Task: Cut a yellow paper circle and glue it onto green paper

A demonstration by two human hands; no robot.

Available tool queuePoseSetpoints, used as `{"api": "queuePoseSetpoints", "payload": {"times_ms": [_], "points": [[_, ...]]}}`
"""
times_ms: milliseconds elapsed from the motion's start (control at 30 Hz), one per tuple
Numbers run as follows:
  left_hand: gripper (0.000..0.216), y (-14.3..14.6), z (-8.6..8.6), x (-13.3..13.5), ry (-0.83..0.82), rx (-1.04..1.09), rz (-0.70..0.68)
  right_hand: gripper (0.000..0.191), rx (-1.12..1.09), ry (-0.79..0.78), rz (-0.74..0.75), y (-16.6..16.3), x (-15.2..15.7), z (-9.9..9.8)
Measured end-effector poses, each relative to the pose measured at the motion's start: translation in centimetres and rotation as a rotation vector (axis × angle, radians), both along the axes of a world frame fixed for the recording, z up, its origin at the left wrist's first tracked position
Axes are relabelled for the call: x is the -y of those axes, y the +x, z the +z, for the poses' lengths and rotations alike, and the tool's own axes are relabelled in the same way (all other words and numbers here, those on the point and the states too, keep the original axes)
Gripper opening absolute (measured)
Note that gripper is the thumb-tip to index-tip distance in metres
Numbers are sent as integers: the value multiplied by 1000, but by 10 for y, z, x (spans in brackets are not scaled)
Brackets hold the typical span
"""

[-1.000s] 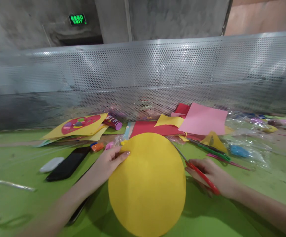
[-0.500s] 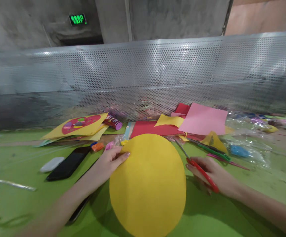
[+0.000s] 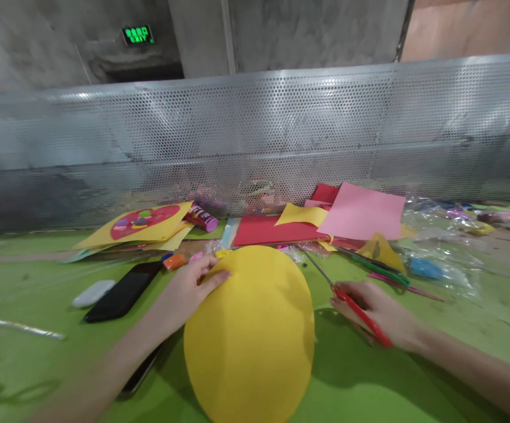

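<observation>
A large yellow paper circle [image 3: 250, 335] stands lifted off the green table [image 3: 39, 376] in front of me. My left hand [image 3: 191, 291] pinches its upper left edge, thumb on the front of the paper. My right hand [image 3: 381, 314] rests on the table to the right of the circle, fingers closed round the red handles of a pair of scissors [image 3: 347, 296]. The thin blades point up and left, apart from the paper.
A black phone [image 3: 120, 291] and a white eraser [image 3: 91, 292] lie left. Behind are red [image 3: 268, 230], pink [image 3: 363, 212] and yellow sheets, a glue stick [image 3: 202, 219], a decorated yellow sheet [image 3: 138, 225], pens [image 3: 378, 267] and plastic bags. A perforated metal panel [image 3: 255, 135] closes the back.
The yellow circle has shifted left and tilted, looking narrower. My left hand moved slightly down-left with it. The scissors hand has barely moved.
</observation>
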State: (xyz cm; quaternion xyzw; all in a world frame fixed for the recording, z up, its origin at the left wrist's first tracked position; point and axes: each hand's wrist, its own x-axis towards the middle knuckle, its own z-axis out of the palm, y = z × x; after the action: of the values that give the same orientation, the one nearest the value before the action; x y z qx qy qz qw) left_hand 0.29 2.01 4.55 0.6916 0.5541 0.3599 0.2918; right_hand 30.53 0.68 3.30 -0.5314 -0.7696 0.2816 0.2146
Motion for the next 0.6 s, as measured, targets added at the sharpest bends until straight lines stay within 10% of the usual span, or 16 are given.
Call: {"api": "queuePoseSetpoints", "payload": {"times_ms": [600], "points": [[34, 8, 2, 8, -157, 144, 2, 31, 29, -121, 64, -9, 9, 13]]}}
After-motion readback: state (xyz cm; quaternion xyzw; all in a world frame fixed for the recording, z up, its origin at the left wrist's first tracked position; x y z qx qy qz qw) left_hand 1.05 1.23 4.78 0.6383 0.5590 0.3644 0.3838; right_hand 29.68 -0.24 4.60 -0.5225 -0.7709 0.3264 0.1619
